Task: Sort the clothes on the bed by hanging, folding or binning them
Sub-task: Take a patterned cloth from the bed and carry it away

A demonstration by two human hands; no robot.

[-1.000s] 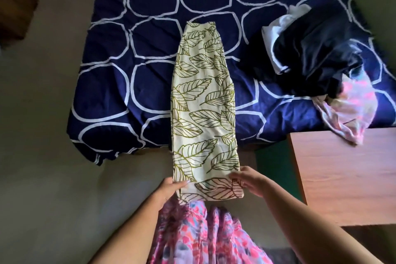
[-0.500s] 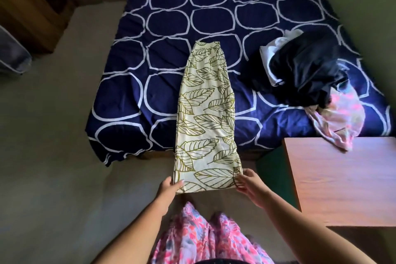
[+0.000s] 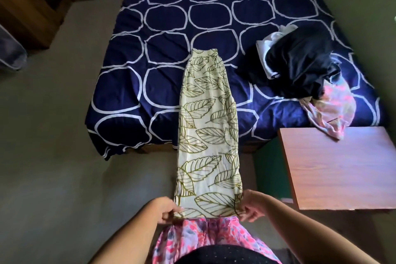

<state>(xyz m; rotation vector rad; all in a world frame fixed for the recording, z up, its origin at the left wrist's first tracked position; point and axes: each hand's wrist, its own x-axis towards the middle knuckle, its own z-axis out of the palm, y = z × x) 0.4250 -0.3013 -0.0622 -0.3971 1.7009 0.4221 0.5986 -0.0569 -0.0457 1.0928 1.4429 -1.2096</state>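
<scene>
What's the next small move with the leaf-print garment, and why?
Probably lift the held end and carry it forward onto the far end, folding the strip in half. The leaf-print garment is laid out as a narrow lengthwise strip. The left hand and the right hand pinch its near corners. Its far end lies flat on the bed.

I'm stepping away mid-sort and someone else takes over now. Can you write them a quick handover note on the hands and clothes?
Left grip pinches the near left corner of the leaf-print garment; right grip pinches the near right corner.
The garment is a narrow strip, far end on the bed, near end held off its edge.
Done: apparently folded lengthwise.
Left: fold it crosswise, then sort the pile on the bed's right side: black garment, white garment, pink floral garment.
</scene>
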